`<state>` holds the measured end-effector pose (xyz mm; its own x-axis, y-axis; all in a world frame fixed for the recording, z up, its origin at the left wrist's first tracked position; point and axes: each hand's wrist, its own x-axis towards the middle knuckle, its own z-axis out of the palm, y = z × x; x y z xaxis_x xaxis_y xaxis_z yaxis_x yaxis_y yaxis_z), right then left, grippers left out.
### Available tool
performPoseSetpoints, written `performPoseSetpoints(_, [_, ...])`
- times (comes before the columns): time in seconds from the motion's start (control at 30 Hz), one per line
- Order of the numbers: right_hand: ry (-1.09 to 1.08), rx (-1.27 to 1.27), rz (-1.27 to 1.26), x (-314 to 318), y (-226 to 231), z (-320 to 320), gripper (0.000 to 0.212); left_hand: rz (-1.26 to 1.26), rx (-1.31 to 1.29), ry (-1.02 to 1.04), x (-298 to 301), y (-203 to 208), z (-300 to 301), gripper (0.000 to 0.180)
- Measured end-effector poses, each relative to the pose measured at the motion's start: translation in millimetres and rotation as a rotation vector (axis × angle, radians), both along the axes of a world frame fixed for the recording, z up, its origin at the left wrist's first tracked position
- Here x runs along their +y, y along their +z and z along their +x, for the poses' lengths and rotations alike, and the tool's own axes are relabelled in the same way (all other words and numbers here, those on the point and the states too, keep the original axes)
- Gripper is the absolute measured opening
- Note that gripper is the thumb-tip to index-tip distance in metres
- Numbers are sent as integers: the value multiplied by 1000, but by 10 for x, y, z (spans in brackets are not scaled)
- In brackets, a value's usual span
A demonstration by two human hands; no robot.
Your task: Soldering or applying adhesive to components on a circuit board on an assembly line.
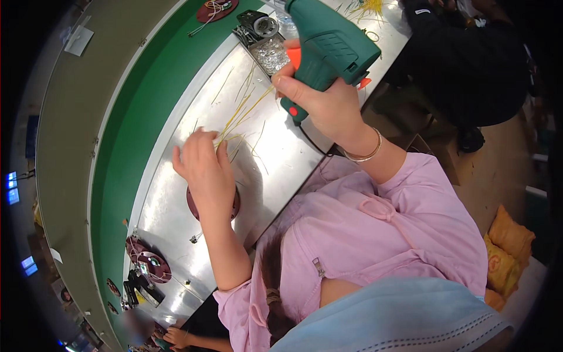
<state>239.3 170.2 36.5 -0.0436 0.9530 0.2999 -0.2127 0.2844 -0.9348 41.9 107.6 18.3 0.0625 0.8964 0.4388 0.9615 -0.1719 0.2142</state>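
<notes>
Gripping green gun-shaped tool [331, 47] in right hand [325, 105], above table [170, 205] | poised with left hand [205, 170] at yellow wires [237, 119], pinching or not: cannot tell | best aimed clear of left hand

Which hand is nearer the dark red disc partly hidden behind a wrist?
Left. The left hand is close by, its wrist overlapping the dark red disc in view; the right hand is farther off, gripping the green handheld tool.
</notes>
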Motion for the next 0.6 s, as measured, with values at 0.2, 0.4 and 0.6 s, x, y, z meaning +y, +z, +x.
performPoseSetpoints(0.2, [64,-329,-19,-149,4,-10,44,12,-233,-103,-55,240,230,27])
performPoseSetpoints(0.4, [337,-193,-164,-413,3,-131,45,-15,-454,-177,-345,145,307,18])
performPoseSetpoints(0.6, [502,-207,-243,-617,-54,-302,46,-37,-564,-110,-701,25,196,9])
